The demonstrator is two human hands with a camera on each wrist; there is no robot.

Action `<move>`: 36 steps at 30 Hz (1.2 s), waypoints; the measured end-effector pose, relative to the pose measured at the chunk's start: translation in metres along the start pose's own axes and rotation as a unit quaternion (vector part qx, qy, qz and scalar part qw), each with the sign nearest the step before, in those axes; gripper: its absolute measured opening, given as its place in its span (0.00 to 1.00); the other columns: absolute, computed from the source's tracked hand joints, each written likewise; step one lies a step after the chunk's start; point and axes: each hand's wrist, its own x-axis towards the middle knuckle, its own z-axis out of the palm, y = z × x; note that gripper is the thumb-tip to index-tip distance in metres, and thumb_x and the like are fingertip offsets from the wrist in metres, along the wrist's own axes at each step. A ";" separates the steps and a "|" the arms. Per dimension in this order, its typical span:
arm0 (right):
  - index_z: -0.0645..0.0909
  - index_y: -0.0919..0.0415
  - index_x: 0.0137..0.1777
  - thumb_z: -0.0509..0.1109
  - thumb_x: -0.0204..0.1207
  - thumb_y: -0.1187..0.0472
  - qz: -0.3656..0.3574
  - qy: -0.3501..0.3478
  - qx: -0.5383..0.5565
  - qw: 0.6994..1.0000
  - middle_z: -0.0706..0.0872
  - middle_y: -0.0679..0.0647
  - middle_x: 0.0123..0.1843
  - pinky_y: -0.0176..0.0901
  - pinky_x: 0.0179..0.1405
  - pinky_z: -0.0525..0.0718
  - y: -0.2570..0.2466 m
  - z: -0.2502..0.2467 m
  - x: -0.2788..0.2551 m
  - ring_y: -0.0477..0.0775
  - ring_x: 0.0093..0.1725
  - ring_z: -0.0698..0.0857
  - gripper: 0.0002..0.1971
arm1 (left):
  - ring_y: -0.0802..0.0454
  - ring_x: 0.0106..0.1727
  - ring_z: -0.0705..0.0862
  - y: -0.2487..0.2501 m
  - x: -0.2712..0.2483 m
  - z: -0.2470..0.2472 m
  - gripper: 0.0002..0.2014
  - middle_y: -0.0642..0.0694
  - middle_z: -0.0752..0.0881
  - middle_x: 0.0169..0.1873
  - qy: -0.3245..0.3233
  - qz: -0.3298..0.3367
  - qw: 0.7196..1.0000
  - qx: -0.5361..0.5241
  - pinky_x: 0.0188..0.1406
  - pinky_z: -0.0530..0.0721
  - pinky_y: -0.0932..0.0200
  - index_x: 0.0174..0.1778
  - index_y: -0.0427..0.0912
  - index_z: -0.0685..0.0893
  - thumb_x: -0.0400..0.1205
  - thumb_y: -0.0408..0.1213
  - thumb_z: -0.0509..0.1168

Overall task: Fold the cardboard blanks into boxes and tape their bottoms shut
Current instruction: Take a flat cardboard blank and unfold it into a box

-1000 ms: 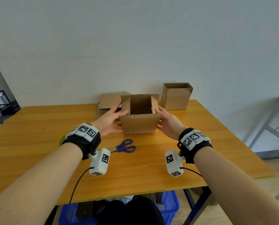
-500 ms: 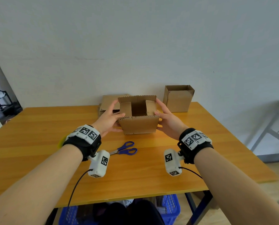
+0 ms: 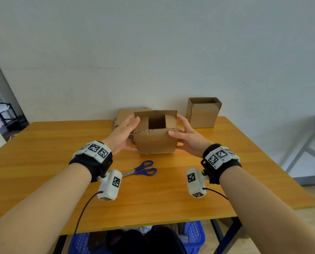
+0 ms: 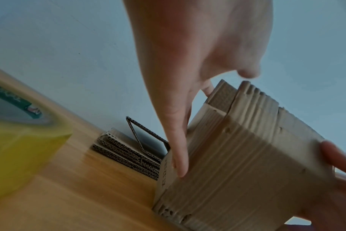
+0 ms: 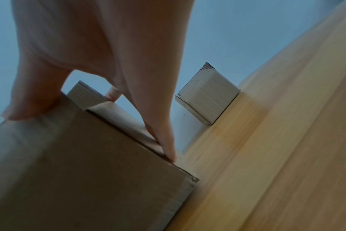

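Observation:
A brown cardboard box [image 3: 155, 143] stands open side up on the wooden table [image 3: 43, 153], in the middle. Its two side flaps are bent inward over the opening; the front and back flaps stand up. My left hand [image 3: 124, 132] lies flat against the box's left side [image 4: 247, 156], straight fingers [image 4: 180, 148] pressing the left flap. My right hand [image 3: 186, 133] presses the right flap with straight fingers [image 5: 162, 140], its thumb on the front face [image 5: 79, 171]. A stack of flat blanks [image 3: 128, 113] lies behind the box, to the left.
A folded box [image 3: 203, 112] stands at the back right by the wall. Blue-handled scissors [image 3: 143, 169] lie in front of the box. A yellow tape roll [image 4: 20, 140] sits left of my left wrist. A blue basket [image 3: 194, 235] is under the table.
Both hands slid up from the box's sides onto the side flaps and pushed them inward over the opening. The box stayed in place.

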 end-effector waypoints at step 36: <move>0.66 0.36 0.73 0.76 0.72 0.64 -0.064 0.026 -0.154 0.986 0.72 0.50 0.74 0.64 0.55 0.86 0.007 -0.003 0.003 0.58 0.68 0.78 0.35 | 0.37 0.61 0.83 0.004 0.004 -0.006 0.14 0.46 0.75 0.71 -0.018 0.055 0.997 0.050 0.51 0.87 0.36 0.61 0.55 0.82 0.87 0.36 0.54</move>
